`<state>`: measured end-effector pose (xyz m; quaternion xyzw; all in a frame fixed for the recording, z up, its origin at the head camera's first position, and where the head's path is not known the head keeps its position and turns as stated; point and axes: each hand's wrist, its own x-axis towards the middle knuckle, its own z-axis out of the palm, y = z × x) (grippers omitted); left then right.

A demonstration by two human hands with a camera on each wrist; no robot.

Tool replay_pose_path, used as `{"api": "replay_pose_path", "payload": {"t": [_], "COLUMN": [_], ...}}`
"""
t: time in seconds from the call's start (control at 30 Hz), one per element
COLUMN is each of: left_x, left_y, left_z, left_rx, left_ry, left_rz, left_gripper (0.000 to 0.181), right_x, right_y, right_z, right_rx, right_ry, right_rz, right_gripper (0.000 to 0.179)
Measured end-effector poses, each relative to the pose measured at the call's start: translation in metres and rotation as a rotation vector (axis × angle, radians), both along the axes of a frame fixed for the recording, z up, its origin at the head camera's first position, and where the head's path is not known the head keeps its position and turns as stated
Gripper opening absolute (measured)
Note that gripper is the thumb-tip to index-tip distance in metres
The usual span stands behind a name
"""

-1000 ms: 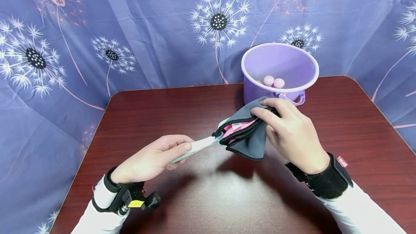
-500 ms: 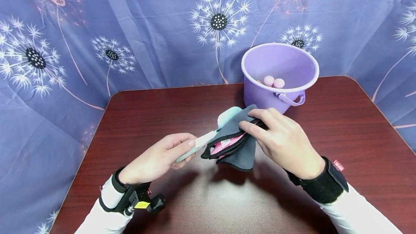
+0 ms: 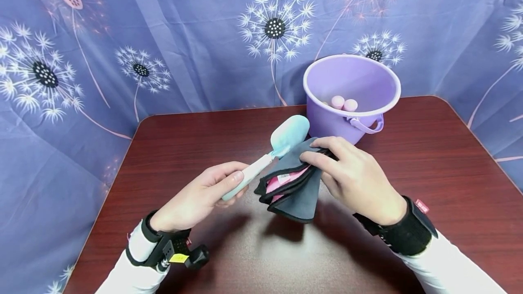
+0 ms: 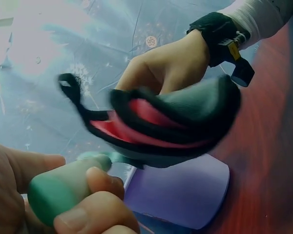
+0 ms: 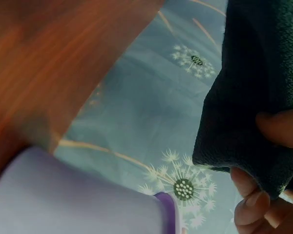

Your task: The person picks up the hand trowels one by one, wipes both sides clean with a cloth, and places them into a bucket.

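My left hand (image 3: 204, 192) grips the white handle of a spatula-shaped tool (image 3: 290, 133) with a rounded pale blue head, tilted up to the right. In the left wrist view the end of its handle (image 4: 51, 197) looks green. With its thumb and fingers, my right hand (image 3: 354, 177) pinches a folded grey cloth (image 3: 296, 198) with black edging. Pink layers and a small white label show between the folds. The cloth hangs above the table just right of the tool's neck; whether they touch I cannot tell. The right wrist view shows the cloth (image 5: 249, 117) dark, with fingertips around its corner.
Behind the right hand stands a purple bucket (image 3: 327, 119) with a white rim and a side handle, holding several pink round-ended items (image 3: 344, 103). The dark red wooden table (image 3: 184, 139) ends at a blue dandelion-print curtain (image 3: 204, 44).
The cloth has moved down and left, away from the tool's head, which it covered before. The pale blue head has come into view and tilted up. The bucket has not moved.
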<state>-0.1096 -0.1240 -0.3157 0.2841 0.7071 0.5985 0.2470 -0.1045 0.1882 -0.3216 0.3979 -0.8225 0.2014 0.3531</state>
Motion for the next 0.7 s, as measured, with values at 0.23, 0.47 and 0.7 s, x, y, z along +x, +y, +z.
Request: {"api": "replay_pose_path", "payload": {"t": [0.23, 0.47, 0.7], "left_x": [0.004, 0.006, 0.006], "left_y": [0.007, 0.012, 0.013], "left_z": [-0.002, -0.006, -0.008], "left_rx": [-0.070, -0.021, -0.038], "left_ry": [0.034, 0.005, 0.029], "left_rz": [0.050, 0.024, 0.010], "left_gripper": [0.025, 0.023, 0.025], "right_x": [0.002, 0.002, 0.004], "right_y": [0.000, -0.002, -0.001], "right_z": [-0.003, -0.012, -0.016], "right_rx": [-0.154, -0.214, -0.230], "right_ry": [-0.198, -0.381, -0.507], "right_rz": [0.010, -0.027, -0.089], "right_gripper": [0.037, 0.035, 0.034]}}
